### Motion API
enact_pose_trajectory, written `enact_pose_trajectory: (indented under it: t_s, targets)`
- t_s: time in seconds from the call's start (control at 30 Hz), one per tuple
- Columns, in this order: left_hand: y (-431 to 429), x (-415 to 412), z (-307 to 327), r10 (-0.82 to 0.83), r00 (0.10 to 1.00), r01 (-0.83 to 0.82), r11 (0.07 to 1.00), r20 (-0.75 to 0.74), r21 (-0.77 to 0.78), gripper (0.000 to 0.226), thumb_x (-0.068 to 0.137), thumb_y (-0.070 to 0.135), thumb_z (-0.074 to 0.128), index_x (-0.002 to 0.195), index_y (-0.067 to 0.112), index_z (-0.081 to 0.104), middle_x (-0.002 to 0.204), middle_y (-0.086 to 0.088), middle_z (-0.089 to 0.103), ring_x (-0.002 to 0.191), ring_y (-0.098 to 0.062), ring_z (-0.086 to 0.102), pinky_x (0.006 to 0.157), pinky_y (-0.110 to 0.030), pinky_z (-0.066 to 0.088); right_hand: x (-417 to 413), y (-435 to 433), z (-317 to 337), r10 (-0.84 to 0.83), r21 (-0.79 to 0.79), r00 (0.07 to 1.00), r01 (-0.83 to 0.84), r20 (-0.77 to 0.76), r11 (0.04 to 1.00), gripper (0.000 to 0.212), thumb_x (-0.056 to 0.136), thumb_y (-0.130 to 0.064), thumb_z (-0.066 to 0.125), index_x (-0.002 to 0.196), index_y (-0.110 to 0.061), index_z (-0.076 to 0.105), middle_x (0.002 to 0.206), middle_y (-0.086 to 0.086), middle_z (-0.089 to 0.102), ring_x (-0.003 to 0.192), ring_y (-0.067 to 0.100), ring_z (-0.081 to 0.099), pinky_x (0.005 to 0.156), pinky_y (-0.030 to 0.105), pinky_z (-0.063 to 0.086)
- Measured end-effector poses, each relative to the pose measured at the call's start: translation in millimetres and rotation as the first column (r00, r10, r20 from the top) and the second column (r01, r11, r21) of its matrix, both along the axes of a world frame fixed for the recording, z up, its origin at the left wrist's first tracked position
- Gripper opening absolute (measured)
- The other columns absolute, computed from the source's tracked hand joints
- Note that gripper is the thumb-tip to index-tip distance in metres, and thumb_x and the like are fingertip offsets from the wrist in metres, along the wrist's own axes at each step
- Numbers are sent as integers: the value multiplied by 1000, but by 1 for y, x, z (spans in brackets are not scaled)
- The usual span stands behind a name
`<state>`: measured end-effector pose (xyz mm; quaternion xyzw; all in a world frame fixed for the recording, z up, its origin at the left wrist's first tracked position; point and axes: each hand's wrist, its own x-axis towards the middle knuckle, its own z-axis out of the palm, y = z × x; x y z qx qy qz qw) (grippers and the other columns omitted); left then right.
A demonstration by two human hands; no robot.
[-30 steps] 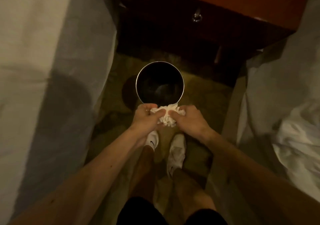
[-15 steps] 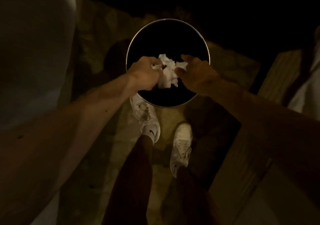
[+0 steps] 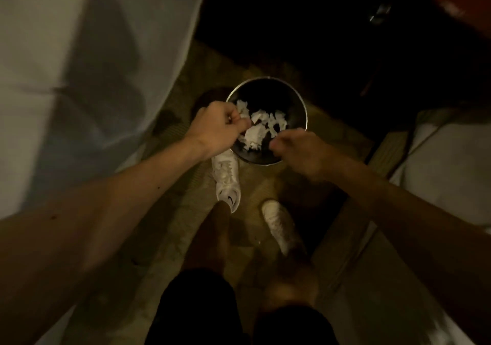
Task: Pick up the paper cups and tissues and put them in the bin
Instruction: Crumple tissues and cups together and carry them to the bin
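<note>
Bin [image 3: 305, 113] on the carpet between two beds, straight ahead of the person's feet, round mouth up. Tissues [image 3: 256, 132] show as loose white scraps inside the rim, mostly the near-left half; whether falling or landed, too blurred to say. Left hand [image 3: 216, 129] at the bin's left edge, fingers curled tight, one scrap touching the fingertips; pinched or freed, cannot tell. Right hand [image 3: 301, 152] over the near-right rim, fingers bent inward, no tissue seen in them, underside hidden. Left hand is the nearer to the scraps, which lie just right of it and below. Likely step: letting go over the mouth. White shoes [image 3: 227, 182] close under the near rim. No paper cups visible.
</note>
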<state>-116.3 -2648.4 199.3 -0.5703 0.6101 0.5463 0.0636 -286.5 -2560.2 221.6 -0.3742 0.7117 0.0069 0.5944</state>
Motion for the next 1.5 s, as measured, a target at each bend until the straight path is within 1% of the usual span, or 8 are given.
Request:
enact_pose_trajectory:
  t_s: [0.3,0.5,0.67,0.83,0.93,1.17,1.33,1.5]
  targets:
    - [52,52,335,167,984,-177,921,-57,-347,22,92,40,67,80,21,64,59,1,50,53,-11,42,56,-32,37,25,37,293,115,-367,981,-51,156,929,21,97,-37,56,110,-24,67,105,-10,67,98,11,64,95,44,52]
    - [181,134,512,355,934,-334,810,-51,-482,29,92,40,65,66,27,63,53,10,54,51,-1,48,56,-28,37,91,102,442,451,-576,863,-253,229,777,19,94,-29,64,110,-19,67,95,-11,67,85,0,62,79,20,51]
    - [301,217,582,656,739,-600,536,-155,-594,26,92,43,61,76,24,66,71,7,62,70,-9,59,69,-35,51,190,155,494,735,-664,648,-463,198,587,11,97,-34,59,105,-30,64,92,-13,66,85,2,62,76,23,53]
    - [443,294,590,874,392,-775,147,-286,-614,45,93,44,62,61,11,62,58,-5,57,58,-13,56,62,-35,46,304,229,519,946,-745,315,-614,73,262,14,97,-33,57,110,-31,62,107,-14,62,97,1,59,86,24,52]
    - [538,335,572,936,165,-794,-61,-312,-605,37,92,29,68,56,19,62,54,8,60,52,-2,54,54,-15,40,375,285,517,992,-765,119,-642,-32,52,14,96,-32,58,109,-29,62,105,-15,60,94,-1,56,81,14,46]
    - [755,416,509,928,-293,-735,-374,-231,-565,24,90,27,69,69,16,65,62,2,61,64,-12,58,59,-18,42,563,457,485,897,-610,-403,-669,-184,-425,26,95,-43,53,118,-31,57,107,-11,57,90,3,53,79,18,45]
    - [855,475,474,859,-483,-722,-500,-169,-478,13,93,23,67,81,26,70,67,11,65,68,4,62,58,-11,45,666,553,465,824,-499,-549,-679,-140,-538,28,94,-45,54,117,-30,59,105,-13,58,90,4,56,79,21,47]
    - [917,552,425,774,-624,-695,-614,-110,-374,16,94,24,66,80,17,72,71,3,69,66,-14,65,66,-36,51,753,605,435,805,-450,-587,-697,-88,-558,22,91,-48,53,105,-33,61,94,-12,63,81,4,59,77,32,53]
